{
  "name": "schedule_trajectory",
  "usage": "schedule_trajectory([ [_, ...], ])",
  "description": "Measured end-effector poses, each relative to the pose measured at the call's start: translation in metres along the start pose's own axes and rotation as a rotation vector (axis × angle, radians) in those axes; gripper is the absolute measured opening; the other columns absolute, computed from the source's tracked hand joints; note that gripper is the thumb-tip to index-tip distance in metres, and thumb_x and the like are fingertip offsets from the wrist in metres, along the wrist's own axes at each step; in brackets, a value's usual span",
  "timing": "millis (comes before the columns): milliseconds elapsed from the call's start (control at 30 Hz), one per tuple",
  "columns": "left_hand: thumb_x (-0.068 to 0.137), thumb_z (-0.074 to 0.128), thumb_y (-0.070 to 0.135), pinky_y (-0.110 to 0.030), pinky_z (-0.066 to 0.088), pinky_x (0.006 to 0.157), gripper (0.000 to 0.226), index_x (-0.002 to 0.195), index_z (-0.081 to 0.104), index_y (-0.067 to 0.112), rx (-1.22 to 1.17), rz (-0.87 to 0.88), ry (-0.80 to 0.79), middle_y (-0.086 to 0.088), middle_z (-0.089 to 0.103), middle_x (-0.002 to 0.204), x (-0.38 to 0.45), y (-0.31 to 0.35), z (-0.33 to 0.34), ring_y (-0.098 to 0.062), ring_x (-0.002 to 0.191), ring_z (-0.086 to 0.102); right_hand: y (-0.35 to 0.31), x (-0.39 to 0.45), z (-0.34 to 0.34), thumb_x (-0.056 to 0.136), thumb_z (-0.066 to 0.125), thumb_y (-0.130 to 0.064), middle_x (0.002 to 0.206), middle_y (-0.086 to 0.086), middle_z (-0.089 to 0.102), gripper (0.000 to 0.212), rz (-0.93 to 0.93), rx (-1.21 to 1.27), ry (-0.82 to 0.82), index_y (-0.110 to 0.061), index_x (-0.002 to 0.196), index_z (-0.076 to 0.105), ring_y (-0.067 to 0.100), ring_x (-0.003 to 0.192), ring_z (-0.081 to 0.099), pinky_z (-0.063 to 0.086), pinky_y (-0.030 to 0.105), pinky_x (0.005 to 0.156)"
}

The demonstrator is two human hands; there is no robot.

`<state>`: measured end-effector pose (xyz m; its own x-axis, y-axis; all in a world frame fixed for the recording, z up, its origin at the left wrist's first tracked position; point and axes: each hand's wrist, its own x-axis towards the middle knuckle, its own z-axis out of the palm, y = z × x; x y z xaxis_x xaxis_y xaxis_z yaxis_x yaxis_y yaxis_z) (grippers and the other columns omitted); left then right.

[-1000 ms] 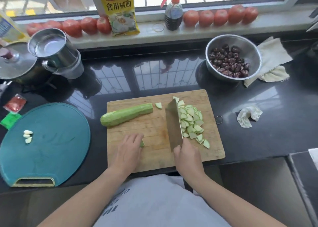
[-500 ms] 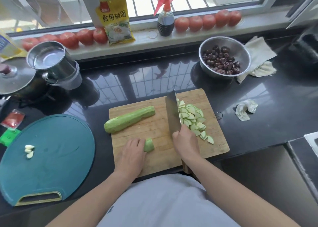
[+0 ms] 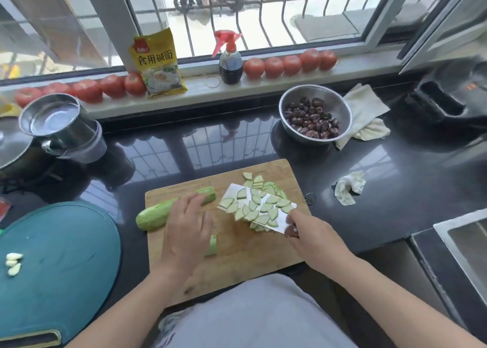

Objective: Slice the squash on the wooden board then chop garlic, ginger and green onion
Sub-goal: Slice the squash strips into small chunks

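On the wooden board (image 3: 237, 266), the left hand (image 3: 187, 231) rests open-fingered over the squash (image 3: 155, 214); the right hand (image 3: 313, 235) grips a slice-laden cleaver (image 3: 257, 208). Beyond the board, a steel bowl (image 3: 340, 110) holds dark dried fruit (image 3: 312, 121).

I count two boards on the surface: one wooden board (image 3: 237, 263) and one round teal board (image 3: 60, 255). On the wooden one lie two uncut squash pieces, a long half (image 3: 158, 213) and a short stub (image 3: 212, 245); the thin slices (image 3: 259, 208) are too many and too overlapped to count. One cleaver (image 3: 279, 217) carries part of them. Three garlic cloves (image 3: 13, 262) sit on the teal board. Along the sill I see ten tomatoes, five at left (image 3: 87, 90) and five at right (image 3: 292, 64), one yellow packet (image 3: 158, 65) and one spray bottle (image 3: 230, 63). There is one steel bowl (image 3: 340, 110) of dates, one metal cup (image 3: 60, 126), one crumpled rag (image 3: 349, 187), and two hands of mine.
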<state>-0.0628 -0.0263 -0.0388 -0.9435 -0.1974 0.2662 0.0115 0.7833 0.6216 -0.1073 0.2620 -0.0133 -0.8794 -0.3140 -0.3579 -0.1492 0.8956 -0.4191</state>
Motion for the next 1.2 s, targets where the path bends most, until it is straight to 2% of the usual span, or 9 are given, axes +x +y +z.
schedule_trajectory([
  [67, 0.098, 0.045, 0.039, -0.04, 0.037, 0.113, 0.045, 0.139, 0.057, 0.024, 0.037, 0.104, -0.178, -0.002, 0.054, 0.139, 0.015, 0.038, 0.028, -0.022, 0.13, 0.045, 0.011, 0.001, -0.005, 0.082, 0.049, -0.022, 0.085, -0.015, 0.057, 0.019, -0.026, -0.098, 0.001, -0.03, 0.087, 0.033, 0.018, 0.078, 0.055, 0.052, 0.041, 0.066],
  [167, 0.106, 0.03, 0.048, -0.047, 0.009, 0.125, 0.051, 0.156, 0.031, 0.039, 0.208, 0.209, -0.587, 0.0, 0.024, 0.166, 0.03, 0.082, 0.089, -0.026, 0.153, 0.014, 0.022, 0.004, -0.01, 0.086, 0.058, -0.022, 0.082, -0.012, 0.056, 0.031, -0.137, -0.161, 0.019, -0.028, 0.085, 0.028, 0.02, 0.076, 0.054, 0.047, 0.038, 0.061],
  [233, 0.108, 0.025, 0.043, -0.046, -0.001, 0.125, 0.052, 0.16, 0.023, 0.036, 0.252, 0.319, -0.719, 0.003, 0.014, 0.17, 0.041, 0.096, 0.119, -0.023, 0.156, 0.002, 0.027, 0.006, -0.015, 0.086, 0.06, -0.025, 0.079, -0.011, 0.053, 0.027, -0.199, -0.147, 0.037, -0.027, 0.089, 0.033, 0.018, 0.074, 0.051, 0.044, 0.036, 0.059],
  [333, 0.105, 0.014, 0.04, -0.035, -0.004, 0.125, 0.059, 0.161, 0.026, 0.024, 0.213, 0.486, -0.822, 0.006, 0.019, 0.168, 0.051, 0.103, 0.136, -0.015, 0.157, 0.005, 0.039, 0.007, -0.026, 0.084, 0.059, -0.023, 0.074, -0.008, 0.045, 0.032, -0.25, -0.115, 0.032, -0.026, 0.081, 0.027, 0.017, 0.068, 0.042, 0.041, 0.036, 0.057],
  [433, 0.103, 0.002, 0.05, -0.033, 0.001, 0.127, 0.069, 0.16, 0.028, 0.021, 0.162, 0.536, -0.826, 0.007, 0.023, 0.166, 0.049, 0.104, 0.137, -0.01, 0.155, 0.008, 0.053, 0.007, -0.031, 0.083, 0.059, -0.02, 0.073, -0.008, 0.04, 0.037, -0.28, -0.135, 0.021, -0.026, 0.079, 0.023, 0.017, 0.066, 0.038, 0.036, 0.034, 0.055],
  [667, 0.106, -0.001, 0.054, -0.037, 0.0, 0.128, 0.066, 0.163, 0.012, 0.023, 0.28, 0.511, -0.831, 0.008, 0.006, 0.169, 0.045, 0.086, 0.136, -0.008, 0.155, -0.006, 0.071, 0.019, -0.044, 0.087, 0.056, -0.02, 0.07, -0.009, 0.036, 0.034, -0.238, -0.195, -0.028, -0.024, 0.077, 0.024, 0.018, 0.066, 0.039, 0.025, 0.032, 0.048],
  [900, 0.107, 0.003, 0.055, -0.035, -0.006, 0.126, 0.063, 0.162, 0.008, 0.023, 0.337, 0.489, -0.777, 0.007, 0.008, 0.169, 0.049, 0.071, 0.14, -0.011, 0.156, -0.001, 0.084, 0.023, -0.059, 0.086, 0.055, -0.019, 0.074, -0.008, 0.043, 0.034, -0.282, -0.189, -0.052, -0.024, 0.078, 0.022, 0.021, 0.067, 0.043, 0.034, 0.037, 0.05],
  [1067, 0.109, 0.02, 0.048, -0.038, 0.014, 0.125, 0.058, 0.155, 0.041, 0.019, 0.23, 0.414, -0.606, 0.002, 0.038, 0.161, 0.05, 0.084, 0.142, -0.019, 0.151, 0.029, 0.089, 0.027, -0.058, 0.084, 0.055, -0.013, 0.077, -0.006, 0.046, 0.032, -0.324, -0.233, -0.034, -0.024, 0.082, 0.025, 0.023, 0.069, 0.043, 0.039, 0.04, 0.053],
  [1200, 0.1, 0.046, 0.042, -0.038, 0.043, 0.103, 0.04, 0.122, 0.065, 0.015, 0.024, 0.202, -0.449, 0.002, 0.059, 0.129, 0.061, 0.12, 0.156, -0.017, 0.119, 0.051, 0.083, 0.033, -0.057, 0.077, 0.063, -0.006, 0.07, -0.009, 0.036, 0.053, -0.402, -0.252, 0.007, -0.031, 0.083, 0.016, 0.019, 0.062, 0.036, 0.031, 0.035, 0.048],
])
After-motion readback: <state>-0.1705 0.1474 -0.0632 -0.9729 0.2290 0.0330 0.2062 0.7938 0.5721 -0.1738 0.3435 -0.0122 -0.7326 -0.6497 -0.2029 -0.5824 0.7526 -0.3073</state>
